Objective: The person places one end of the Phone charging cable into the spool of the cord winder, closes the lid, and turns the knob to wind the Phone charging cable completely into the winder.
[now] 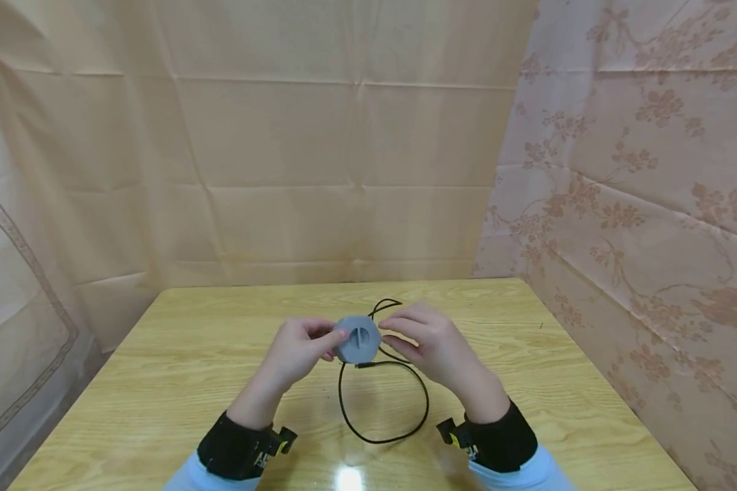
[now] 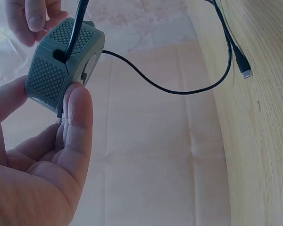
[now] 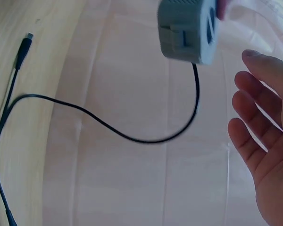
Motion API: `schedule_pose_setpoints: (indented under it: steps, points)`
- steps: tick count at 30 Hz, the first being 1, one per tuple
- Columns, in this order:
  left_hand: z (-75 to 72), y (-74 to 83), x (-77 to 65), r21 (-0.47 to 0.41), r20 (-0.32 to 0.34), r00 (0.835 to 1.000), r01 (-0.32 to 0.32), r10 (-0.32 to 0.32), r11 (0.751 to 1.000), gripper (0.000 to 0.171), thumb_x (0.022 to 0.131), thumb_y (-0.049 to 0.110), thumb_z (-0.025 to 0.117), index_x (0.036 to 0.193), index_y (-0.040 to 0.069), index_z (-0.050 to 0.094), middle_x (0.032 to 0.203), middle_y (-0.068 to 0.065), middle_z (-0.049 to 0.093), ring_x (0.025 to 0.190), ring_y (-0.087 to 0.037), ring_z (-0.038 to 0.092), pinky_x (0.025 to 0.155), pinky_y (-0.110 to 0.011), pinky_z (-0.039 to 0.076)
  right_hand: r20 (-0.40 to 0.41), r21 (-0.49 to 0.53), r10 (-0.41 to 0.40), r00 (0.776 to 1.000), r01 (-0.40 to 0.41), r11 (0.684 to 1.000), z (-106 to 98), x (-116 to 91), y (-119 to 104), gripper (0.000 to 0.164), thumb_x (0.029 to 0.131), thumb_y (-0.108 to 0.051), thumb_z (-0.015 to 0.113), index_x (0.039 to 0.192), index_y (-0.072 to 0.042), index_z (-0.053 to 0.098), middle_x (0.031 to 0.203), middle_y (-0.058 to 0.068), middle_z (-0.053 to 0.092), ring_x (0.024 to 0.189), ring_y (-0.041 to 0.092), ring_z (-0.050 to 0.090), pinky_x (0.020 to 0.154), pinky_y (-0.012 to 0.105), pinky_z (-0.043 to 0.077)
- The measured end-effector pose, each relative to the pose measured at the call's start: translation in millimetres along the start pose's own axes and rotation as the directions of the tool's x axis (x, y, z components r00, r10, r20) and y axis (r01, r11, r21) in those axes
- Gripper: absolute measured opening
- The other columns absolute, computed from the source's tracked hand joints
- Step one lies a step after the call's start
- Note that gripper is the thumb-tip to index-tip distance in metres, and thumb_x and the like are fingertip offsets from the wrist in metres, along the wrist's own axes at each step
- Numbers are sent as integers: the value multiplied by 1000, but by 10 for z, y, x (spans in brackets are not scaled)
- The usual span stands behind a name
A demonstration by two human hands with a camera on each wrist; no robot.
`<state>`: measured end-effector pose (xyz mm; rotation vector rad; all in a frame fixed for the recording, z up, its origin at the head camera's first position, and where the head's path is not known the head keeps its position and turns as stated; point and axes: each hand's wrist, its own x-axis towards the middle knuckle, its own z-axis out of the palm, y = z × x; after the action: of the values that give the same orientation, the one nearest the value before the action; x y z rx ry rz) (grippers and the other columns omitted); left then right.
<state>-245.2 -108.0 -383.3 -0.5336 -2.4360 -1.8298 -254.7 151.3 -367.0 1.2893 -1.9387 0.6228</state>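
Note:
My left hand (image 1: 295, 353) pinches a grey hexagonal cable winder (image 1: 350, 350) between thumb and fingers, held up above the table. A round recess with a raised bar marks the face toward me; in the left wrist view its side panels are textured and a black cable (image 2: 76, 30) comes out of a slot. My right hand (image 1: 436, 344) is just right of the winder, and in the right wrist view its loosely bent fingers (image 3: 247, 141) stand apart from the winder (image 3: 181, 35) with nothing in them. More black cable (image 1: 428, 402) loops below and behind the winder.
The light wood table (image 1: 190, 382) carries the cable's loops. A metal-tipped connector (image 2: 241, 62) lies by the cable on the tabletop. Behind the table hangs a beige cloth (image 1: 270, 170), and a floral cloth (image 1: 639, 204) hangs along the right side.

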Motion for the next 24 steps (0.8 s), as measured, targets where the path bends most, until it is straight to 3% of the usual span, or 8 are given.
schedule_pose_setpoints:
  steps: [5, 9, 13, 19, 24]
  points:
    - [22, 28, -11, 22, 33, 999, -39, 38, 999, 29, 97, 22, 73, 110, -4, 75, 87, -9, 74, 76, -23, 68, 67, -34, 59, 28, -40, -48, 998, 49, 998, 115, 12, -44, 26, 77, -6, 89, 101, -8, 79, 98, 2, 72, 91, 18, 68, 79, 29, 57]
    - [52, 49, -27, 45, 55, 998, -45, 43, 998, 28, 97, 22, 72, 110, -3, 75, 88, -7, 74, 75, -20, 67, 68, -39, 59, 65, -66, -60, 996, 64, 996, 182, 2, -65, 21, 79, -9, 88, 99, -12, 80, 93, 0, 70, 84, 16, 65, 74, 26, 55]
    - [85, 57, -28, 77, 70, 997, -47, 42, 996, 27, 97, 22, 73, 109, -2, 75, 87, -6, 74, 74, -19, 66, 68, -41, 59, 109, -54, -26, 994, 32, 998, 195, -12, -78, 21, 80, -12, 88, 100, -14, 80, 90, -2, 69, 79, 13, 63, 70, 23, 53]
    - [98, 49, -31, 75, 108, 993, -59, 50, 995, 30, 97, 23, 72, 112, -3, 74, 89, -6, 74, 75, -21, 68, 64, -31, 57, 157, -68, 59, 986, -49, 996, 163, -47, -78, 24, 79, -19, 89, 102, -17, 81, 91, -3, 71, 76, 10, 63, 65, 21, 52]
    - [90, 54, -35, 56, 132, 990, -48, 40, 997, 32, 98, 22, 71, 116, -5, 73, 93, -8, 75, 78, -20, 69, 68, -38, 59, 151, -96, 68, 986, -54, 994, 158, -48, -80, 24, 79, -24, 90, 101, -19, 82, 87, -6, 71, 71, 7, 63, 61, 18, 50]
